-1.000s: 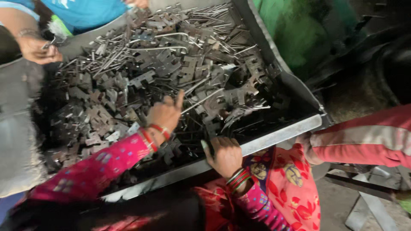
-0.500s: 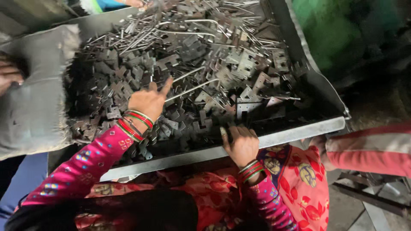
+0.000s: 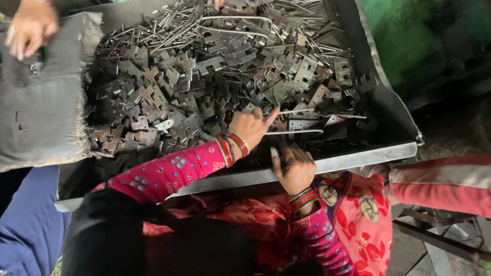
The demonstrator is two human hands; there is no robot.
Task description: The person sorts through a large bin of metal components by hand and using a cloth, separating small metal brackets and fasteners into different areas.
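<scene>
A large metal tray [image 3: 358,157] holds a heap of flat stamped metal plates [image 3: 169,102] and thin steel rods [image 3: 169,30]. My left hand [image 3: 251,127], in a pink patterned sleeve with red and green bangles, reaches into the heap. Its index finger stretches out beside a bent rod [image 3: 296,132], and nothing shows in its grasp. My right hand [image 3: 294,167] rests just inside the tray's front rim with its fingers curled and thumb up. I see no part held in it.
Another person's hand [image 3: 29,26] rests on a grey sack [image 3: 41,102] draped over the tray's left end. A green cloth [image 3: 409,41] lies to the right of the tray. A red sleeve [image 3: 440,184] and dark metal bars [image 3: 440,240] are at the lower right.
My left hand has moved right across the heap toward the bent rod. My right hand has stayed by the front rim. The other person's hand has come onto the sack.
</scene>
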